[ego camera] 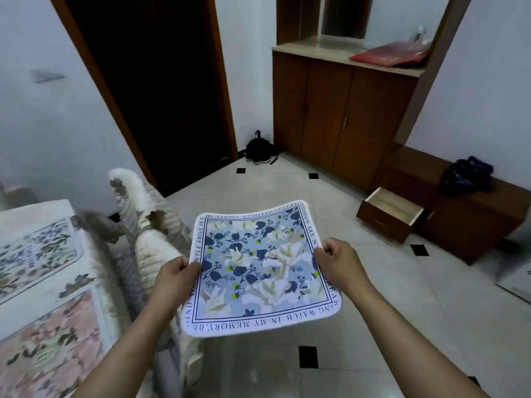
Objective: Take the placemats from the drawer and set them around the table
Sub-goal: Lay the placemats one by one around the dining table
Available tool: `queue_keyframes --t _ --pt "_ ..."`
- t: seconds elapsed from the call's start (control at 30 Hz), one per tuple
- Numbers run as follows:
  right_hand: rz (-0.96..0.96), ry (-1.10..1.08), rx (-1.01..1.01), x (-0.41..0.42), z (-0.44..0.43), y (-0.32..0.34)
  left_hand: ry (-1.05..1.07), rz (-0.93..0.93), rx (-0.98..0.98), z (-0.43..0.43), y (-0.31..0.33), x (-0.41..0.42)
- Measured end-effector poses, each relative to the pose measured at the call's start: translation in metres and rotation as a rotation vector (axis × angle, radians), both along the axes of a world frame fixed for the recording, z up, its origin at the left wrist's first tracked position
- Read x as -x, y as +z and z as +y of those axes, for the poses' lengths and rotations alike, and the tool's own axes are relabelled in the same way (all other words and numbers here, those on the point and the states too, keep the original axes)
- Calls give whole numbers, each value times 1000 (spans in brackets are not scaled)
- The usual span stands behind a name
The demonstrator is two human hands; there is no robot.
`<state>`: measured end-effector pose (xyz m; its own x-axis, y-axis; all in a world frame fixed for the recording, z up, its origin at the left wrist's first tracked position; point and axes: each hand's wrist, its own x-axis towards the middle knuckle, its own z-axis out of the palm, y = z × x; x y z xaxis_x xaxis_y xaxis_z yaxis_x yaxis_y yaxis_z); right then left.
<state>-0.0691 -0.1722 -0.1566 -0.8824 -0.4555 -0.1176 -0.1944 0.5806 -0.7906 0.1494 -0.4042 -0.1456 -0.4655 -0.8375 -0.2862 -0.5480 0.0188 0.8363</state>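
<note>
The blue floral placemat (260,271) hangs in the air between both hands, over the floor just beside the table (34,209). The left hand (175,275) pinches its left edge, thumb on top and fingers curled under; the right hand (336,264) pinches the right edge likewise. It looks light and soft: the far edge curls up and the middle sags a little, so opposite edges seem the right hold. Two mats, one blue (31,254) and one pink (48,349), lie on the table. The drawer (388,215) stands pulled out; the part I can see shows only bare wood.
</note>
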Motion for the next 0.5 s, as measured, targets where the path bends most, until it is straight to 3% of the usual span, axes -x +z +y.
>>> queue_keyframes --t 0.2,0.5 --pt "-14 53 13 99 -10 8 79 17 -55 10 6 83" --pt "-5 69 -14 224 -96 4 83 78 -126 -70 4 204"
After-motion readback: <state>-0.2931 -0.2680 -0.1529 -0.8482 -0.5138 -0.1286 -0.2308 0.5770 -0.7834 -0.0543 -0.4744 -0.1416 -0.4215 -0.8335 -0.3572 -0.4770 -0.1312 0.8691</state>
